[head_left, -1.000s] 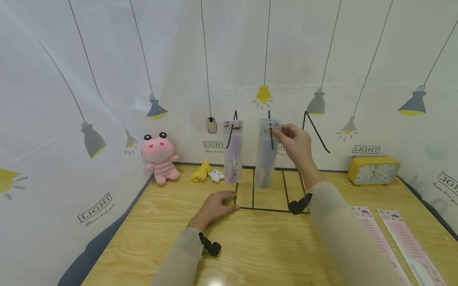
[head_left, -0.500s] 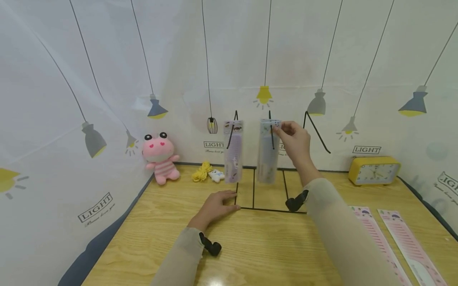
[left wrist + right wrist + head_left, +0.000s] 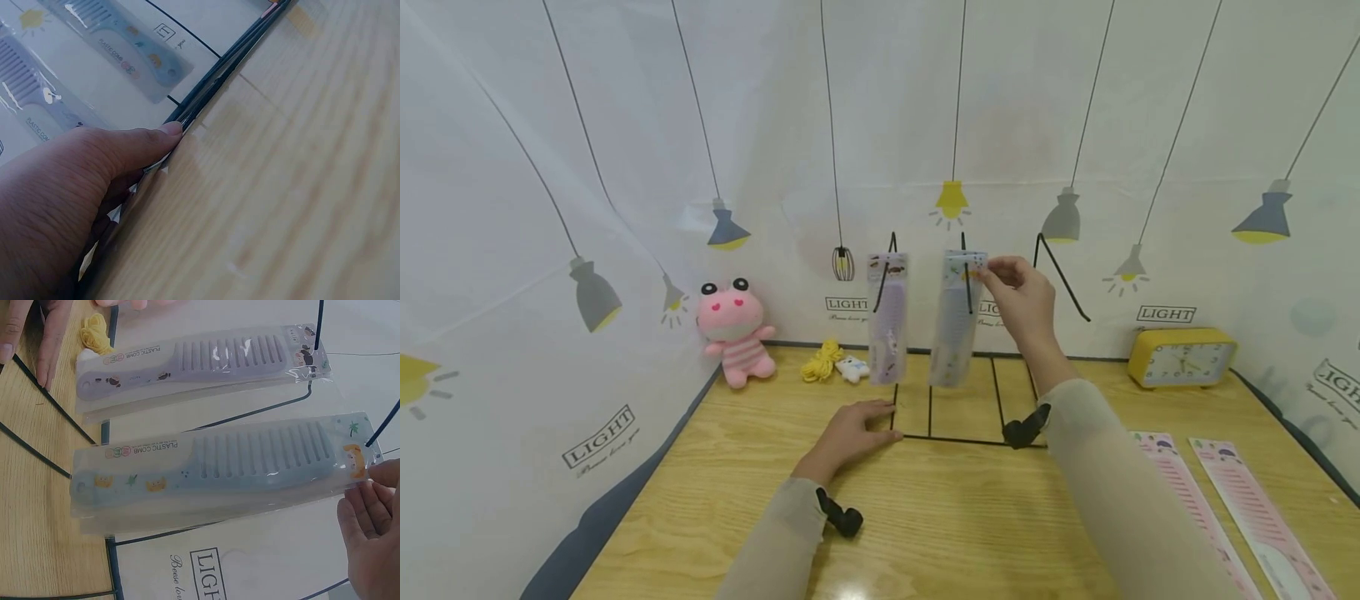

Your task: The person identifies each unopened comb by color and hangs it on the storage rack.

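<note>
My right hand (image 3: 1026, 298) pinches the top corner of a clear bag with a blue plastic comb (image 3: 262, 457) inside. The bag hangs from the middle hook of a black wire rack (image 3: 955, 439), with another bag edge showing behind it. To its left, a bagged purple comb (image 3: 231, 357) hangs from the left hook. The right hook (image 3: 1063, 277) carries nothing. Down at the rack's front left corner, my left hand (image 3: 848, 437) rests with straight fingers and thumb on the base wire. Its thumb (image 3: 140, 145) lies along the wire in the left wrist view.
Two pink bagged combs (image 3: 1255, 508) lie at the table's right. A yellow alarm clock (image 3: 1183, 358) stands at the back right. A pink plush toy (image 3: 741, 333), yellow cord (image 3: 823, 361) and small white figure (image 3: 853, 368) sit along the back left, before a printed backdrop.
The blue comb's bag swings slightly right, then back left, at its lower end, while my right hand keeps its pinch at the top. My left hand has stayed on the rack.
</note>
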{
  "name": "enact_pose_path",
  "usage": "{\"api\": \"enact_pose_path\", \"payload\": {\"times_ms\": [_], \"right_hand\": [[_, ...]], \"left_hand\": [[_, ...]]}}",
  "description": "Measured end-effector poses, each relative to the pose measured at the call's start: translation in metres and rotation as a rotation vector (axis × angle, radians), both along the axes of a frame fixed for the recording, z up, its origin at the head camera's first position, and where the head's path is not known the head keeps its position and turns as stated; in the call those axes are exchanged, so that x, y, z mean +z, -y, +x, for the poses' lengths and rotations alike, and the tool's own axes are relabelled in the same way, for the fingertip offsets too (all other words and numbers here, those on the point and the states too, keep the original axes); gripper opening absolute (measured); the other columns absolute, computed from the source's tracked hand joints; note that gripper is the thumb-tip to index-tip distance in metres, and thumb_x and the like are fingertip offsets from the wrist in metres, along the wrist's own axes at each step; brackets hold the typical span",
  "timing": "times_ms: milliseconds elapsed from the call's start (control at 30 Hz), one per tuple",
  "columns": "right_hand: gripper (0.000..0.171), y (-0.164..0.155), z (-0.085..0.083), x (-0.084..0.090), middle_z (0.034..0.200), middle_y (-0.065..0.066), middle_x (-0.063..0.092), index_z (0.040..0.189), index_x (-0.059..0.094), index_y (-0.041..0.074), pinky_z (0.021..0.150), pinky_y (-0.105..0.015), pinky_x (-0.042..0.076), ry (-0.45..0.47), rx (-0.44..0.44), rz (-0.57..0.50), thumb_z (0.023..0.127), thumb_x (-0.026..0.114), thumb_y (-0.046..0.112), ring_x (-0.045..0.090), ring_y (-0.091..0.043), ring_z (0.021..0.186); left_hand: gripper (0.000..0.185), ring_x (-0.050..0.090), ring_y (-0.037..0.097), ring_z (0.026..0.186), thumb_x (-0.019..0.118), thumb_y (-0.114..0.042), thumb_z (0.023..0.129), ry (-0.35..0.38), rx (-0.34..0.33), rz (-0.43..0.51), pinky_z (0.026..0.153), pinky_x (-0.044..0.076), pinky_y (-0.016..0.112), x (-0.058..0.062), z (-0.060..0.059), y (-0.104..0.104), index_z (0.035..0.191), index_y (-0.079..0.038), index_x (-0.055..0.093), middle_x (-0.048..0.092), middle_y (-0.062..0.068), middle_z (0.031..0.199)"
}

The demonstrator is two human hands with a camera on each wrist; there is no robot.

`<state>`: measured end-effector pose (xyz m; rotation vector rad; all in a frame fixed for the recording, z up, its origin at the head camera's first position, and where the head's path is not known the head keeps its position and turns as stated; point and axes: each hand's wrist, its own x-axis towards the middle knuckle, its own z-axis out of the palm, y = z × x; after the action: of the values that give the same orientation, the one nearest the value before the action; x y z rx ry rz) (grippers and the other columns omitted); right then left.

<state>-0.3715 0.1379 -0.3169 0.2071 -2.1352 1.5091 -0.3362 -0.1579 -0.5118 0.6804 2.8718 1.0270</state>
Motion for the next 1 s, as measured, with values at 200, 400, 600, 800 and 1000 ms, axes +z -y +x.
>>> {"api": "enact_pose_path", "payload": {"times_ms": [200,400,600,800,1000], "right_hand": [[0.037,-0.005,0.002,-0.003,0.11,-0.005,0.072,0.113,0.069,0.009,0.089,-0.031,0.056,-0.028,-0.025,-0.033,0.093,0.072,0.041,0.067,-0.014,0.103],[0.042,-0.01,0.006,-0.007,0.106,-0.004,0.071,0.109,0.068,0.01,0.082,-0.024,0.054,-0.032,-0.011,-0.047,0.09,0.073,0.048,0.065,-0.012,0.097],[0.046,-0.015,0.012,-0.01,0.102,-0.004,0.071,0.107,0.07,0.01,0.077,-0.022,0.053,-0.004,0.037,-0.058,0.088,0.074,0.052,0.065,-0.012,0.093],[0.049,-0.021,0.018,-0.011,0.104,-0.004,0.071,0.109,0.07,0.011,0.077,-0.024,0.052,0.027,0.076,-0.024,0.087,0.074,0.055,0.065,-0.013,0.095],[0.049,-0.027,0.024,-0.014,0.107,-0.003,0.072,0.109,0.069,0.011,0.08,-0.024,0.052,0.036,0.083,0.006,0.087,0.074,0.055,0.065,-0.013,0.097]], "left_hand": [[0.062,0.044,0.022,0.14,0.067,-0.058,0.091,0.005,0.0,0.004,0.117,0.035,0.046,-0.001,-0.001,0.0,0.144,-0.027,0.058,0.052,-0.006,0.149],[0.062,0.044,0.023,0.14,0.068,-0.058,0.09,0.0,-0.004,0.01,0.116,0.034,0.047,0.0,-0.001,-0.001,0.143,-0.025,0.059,0.052,-0.004,0.149],[0.063,0.043,0.024,0.141,0.066,-0.058,0.091,0.007,-0.003,-0.003,0.116,0.035,0.047,0.001,0.001,-0.001,0.144,-0.025,0.058,0.051,-0.004,0.15],[0.064,0.044,0.025,0.141,0.066,-0.058,0.091,0.003,-0.005,0.006,0.116,0.035,0.048,0.004,0.003,-0.001,0.144,-0.024,0.058,0.051,-0.002,0.15],[0.062,0.044,0.025,0.141,0.067,-0.056,0.092,0.007,-0.006,0.015,0.116,0.035,0.049,0.004,0.003,-0.001,0.144,-0.023,0.058,0.051,-0.001,0.15]]}}
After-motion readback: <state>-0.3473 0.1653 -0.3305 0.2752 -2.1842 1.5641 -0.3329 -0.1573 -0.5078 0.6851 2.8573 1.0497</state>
